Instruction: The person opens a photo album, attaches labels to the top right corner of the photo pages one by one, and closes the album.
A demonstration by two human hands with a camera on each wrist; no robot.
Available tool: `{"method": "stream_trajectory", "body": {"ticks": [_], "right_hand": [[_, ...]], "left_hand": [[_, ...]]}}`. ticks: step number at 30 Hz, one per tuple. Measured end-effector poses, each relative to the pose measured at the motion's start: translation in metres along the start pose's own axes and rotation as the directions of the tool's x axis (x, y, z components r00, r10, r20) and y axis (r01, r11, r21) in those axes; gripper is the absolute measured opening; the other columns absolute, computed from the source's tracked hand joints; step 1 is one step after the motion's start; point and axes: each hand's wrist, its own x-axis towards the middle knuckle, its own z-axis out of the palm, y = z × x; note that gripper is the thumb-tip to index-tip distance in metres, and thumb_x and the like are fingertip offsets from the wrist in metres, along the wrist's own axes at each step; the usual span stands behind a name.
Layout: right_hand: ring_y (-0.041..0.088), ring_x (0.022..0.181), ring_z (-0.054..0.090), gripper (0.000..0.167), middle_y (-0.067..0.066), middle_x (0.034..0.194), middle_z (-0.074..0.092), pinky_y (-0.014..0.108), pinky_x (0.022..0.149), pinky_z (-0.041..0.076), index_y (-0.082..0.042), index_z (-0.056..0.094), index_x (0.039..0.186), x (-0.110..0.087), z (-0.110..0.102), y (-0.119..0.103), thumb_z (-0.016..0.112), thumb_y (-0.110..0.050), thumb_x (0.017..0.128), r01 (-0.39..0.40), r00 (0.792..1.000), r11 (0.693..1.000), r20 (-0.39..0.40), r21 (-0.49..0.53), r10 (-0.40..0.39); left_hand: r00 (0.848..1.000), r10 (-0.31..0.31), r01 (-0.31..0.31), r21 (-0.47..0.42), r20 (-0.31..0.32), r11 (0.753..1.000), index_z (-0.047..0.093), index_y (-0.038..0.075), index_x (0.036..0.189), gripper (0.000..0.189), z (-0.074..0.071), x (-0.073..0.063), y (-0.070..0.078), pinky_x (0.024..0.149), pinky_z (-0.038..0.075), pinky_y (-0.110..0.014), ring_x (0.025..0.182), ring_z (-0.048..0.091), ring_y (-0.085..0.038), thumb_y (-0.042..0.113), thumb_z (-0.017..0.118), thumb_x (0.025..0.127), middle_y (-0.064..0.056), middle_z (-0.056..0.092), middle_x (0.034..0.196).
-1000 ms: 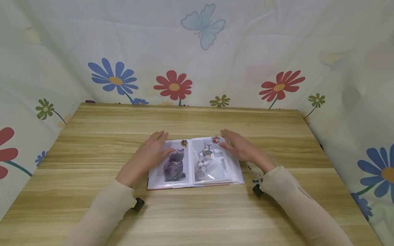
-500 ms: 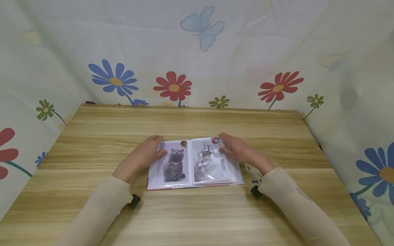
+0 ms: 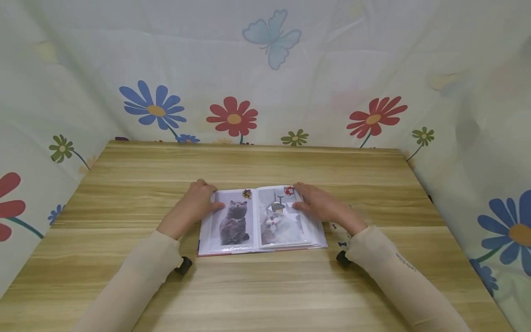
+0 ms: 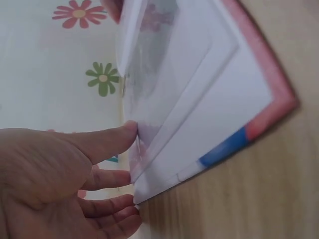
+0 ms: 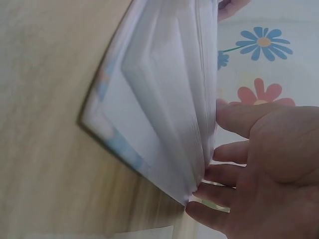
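Note:
A photo album (image 3: 257, 246) lies spread on the wooden table, a clear-sleeved picture on each page. The left page has a photo of a grey cat (image 3: 234, 226); the right one has a photo of a white cat (image 3: 282, 226). My left hand (image 3: 191, 205) is at the upper left edge, thumb on the page. In the left wrist view, its other fingertips meet the page and cover edges. On the opposite side my right hand (image 3: 323, 203) rests its thumb on the right page. Its fingertips (image 5: 227, 174) run along the edges of the stacked leaves.
Around the album stretches a wood-grain table (image 3: 265, 290). A pale cloth (image 3: 186, 46) printed with flowers and a butterfly hangs behind and on both sides. A small black piece (image 3: 343, 259) sits by each cuff.
My left hand has drawn back leftward off the left photo to the page's outer edge, uncovering the grey cat. The right hand has shifted slightly down and left along the right page.

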Motion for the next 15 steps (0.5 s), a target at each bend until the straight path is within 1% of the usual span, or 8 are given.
{"method": "stream_trajectory", "body": {"ticks": [2,5,10,15], "right_hand": [[0.040,0.153,0.025,0.070,0.020,0.167,0.027,0.055,0.123,0.022,-0.002,0.028,0.162,0.000,0.000,-0.001,0.057,-0.035,0.107,-0.011,1.000,1.000,0.010,-0.007,0.011],[0.039,0.154,0.024,0.070,0.020,0.167,0.027,0.054,0.123,0.022,-0.002,0.028,0.162,0.001,-0.001,-0.001,0.056,-0.036,0.107,-0.016,1.000,1.000,0.018,-0.013,0.016],[0.039,0.154,0.024,0.071,0.020,0.167,0.026,0.054,0.123,0.022,-0.004,0.027,0.163,0.002,0.000,-0.001,0.056,-0.036,0.107,-0.028,0.999,1.000,0.021,-0.006,0.028],[0.041,0.153,0.024,0.070,0.021,0.167,0.026,0.056,0.123,0.022,-0.003,0.027,0.163,0.001,0.002,-0.002,0.055,-0.035,0.108,-0.022,1.000,1.000,0.012,-0.003,0.022]], "left_hand": [[0.999,-0.037,0.038,-0.030,0.020,0.999,0.063,-0.009,0.131,0.058,-0.003,0.002,0.001,0.102,0.046,-0.056,0.116,0.050,-0.042,0.030,0.079,0.093,-0.030,0.052,0.129],[0.996,-0.069,0.072,-0.057,0.055,0.996,0.063,-0.009,0.128,0.058,-0.007,0.006,0.001,0.101,0.047,-0.055,0.113,0.050,-0.040,0.030,0.081,0.091,-0.028,0.052,0.126],[0.991,-0.075,0.082,-0.053,0.113,0.995,0.060,-0.010,0.123,0.060,-0.015,0.014,-0.001,0.100,0.048,-0.054,0.110,0.051,-0.040,0.032,0.084,0.088,-0.028,0.052,0.123],[0.980,-0.086,0.097,-0.053,0.181,0.994,0.058,-0.011,0.125,0.065,-0.022,0.019,0.000,0.098,0.049,-0.054,0.110,0.051,-0.041,0.034,0.085,0.086,-0.030,0.053,0.124]]}}
